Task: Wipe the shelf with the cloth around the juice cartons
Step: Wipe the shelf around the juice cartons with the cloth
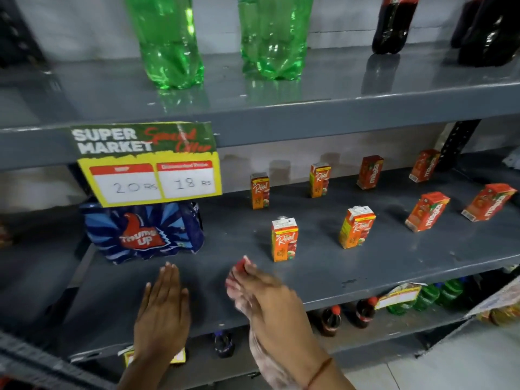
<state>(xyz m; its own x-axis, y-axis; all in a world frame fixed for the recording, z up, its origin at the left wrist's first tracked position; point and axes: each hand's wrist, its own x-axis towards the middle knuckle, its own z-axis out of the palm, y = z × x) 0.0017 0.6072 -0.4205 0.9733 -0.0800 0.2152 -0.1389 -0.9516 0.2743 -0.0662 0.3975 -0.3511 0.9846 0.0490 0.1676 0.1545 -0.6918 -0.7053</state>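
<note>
You are facing a grey metal shelf (323, 266) in a shop rack against a pale wall. Your left hand (163, 308) lies flat and open on the front of that shelf, fingers together, holding nothing. Your right hand (270, 302) is just beside it to the right, blurred, closed around a pale cloth (257, 342) with red showing at the fingertips; the cloth trails down past the shelf edge under your wrist. Just beyond that hand stands the nearest juice carton (284, 240), upright, with seven more cartons spread apart across the shelf toward the right and back. Left of them sits a blue wrapped pack of drinks (143, 232) under a yellow price sign (149, 164). Two green bottles (168, 43) and dark bottles (392, 23) stand on the shelf above
</note>
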